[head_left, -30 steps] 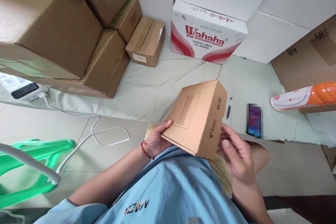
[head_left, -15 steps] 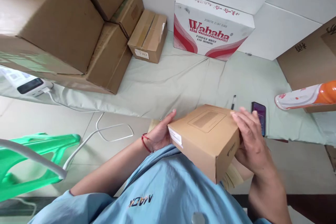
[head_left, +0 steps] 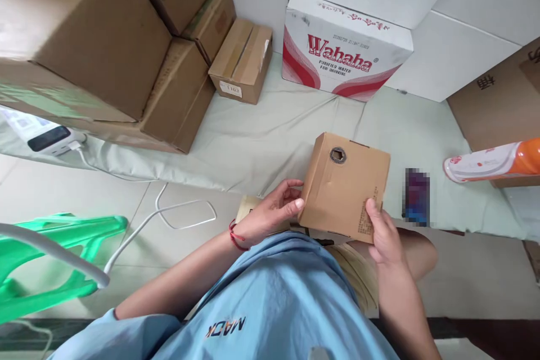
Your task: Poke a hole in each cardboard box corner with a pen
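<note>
A small brown cardboard box (head_left: 343,191) is tilted in front of my lap, one broad face turned up. That face has a dark-ringed round hole (head_left: 338,155) near its far left corner and small print at the lower right. My right hand (head_left: 385,236) grips the lower right edge, thumb on the face and fingers hidden underneath. At the left side my left hand (head_left: 280,205), with a red string bracelet (head_left: 237,235) at the wrist, has its thumb against the box edge and its fingers curled beside it.
A pixelated phone (head_left: 417,197) lies right of the box on the pale green cloth (head_left: 253,135). Beyond stand a Wahaha water carton (head_left: 343,50) and a small taped carton (head_left: 242,59). Large cartons (head_left: 101,39) are stacked left. An orange-and-white bottle (head_left: 493,160) lies right; a green stool (head_left: 63,259) stands lower left.
The box has been turned over, from a face with a printed rectangle to the one with the hole, and moved slightly forward. My right hand has shifted to its near right edge.
</note>
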A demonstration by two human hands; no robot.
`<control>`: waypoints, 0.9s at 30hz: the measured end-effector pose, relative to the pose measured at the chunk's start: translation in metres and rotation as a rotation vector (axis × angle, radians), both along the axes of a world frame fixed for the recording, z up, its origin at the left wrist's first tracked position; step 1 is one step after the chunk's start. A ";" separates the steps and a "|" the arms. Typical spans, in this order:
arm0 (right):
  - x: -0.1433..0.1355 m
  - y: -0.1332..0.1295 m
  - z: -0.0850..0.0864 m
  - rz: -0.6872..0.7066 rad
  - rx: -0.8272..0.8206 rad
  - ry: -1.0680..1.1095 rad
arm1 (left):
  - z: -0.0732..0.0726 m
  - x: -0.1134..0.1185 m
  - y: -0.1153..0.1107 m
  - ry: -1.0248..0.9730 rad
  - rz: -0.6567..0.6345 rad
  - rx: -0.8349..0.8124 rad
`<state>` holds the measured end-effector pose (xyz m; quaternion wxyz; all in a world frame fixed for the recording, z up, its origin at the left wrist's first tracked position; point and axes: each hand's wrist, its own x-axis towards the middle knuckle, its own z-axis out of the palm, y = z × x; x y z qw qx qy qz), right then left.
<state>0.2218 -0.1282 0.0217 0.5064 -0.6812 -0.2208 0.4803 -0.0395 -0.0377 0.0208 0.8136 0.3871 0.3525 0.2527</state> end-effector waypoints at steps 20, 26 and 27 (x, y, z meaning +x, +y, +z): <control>0.124 0.116 -0.016 0.285 -0.455 -0.983 | -0.011 -0.032 -0.017 0.737 0.322 0.700; 0.108 0.125 0.014 0.141 -0.175 -0.881 | -0.010 -0.014 -0.013 0.582 0.307 1.189; 0.097 0.127 0.022 0.129 -0.098 -0.831 | -0.011 -0.007 -0.010 0.533 0.270 1.215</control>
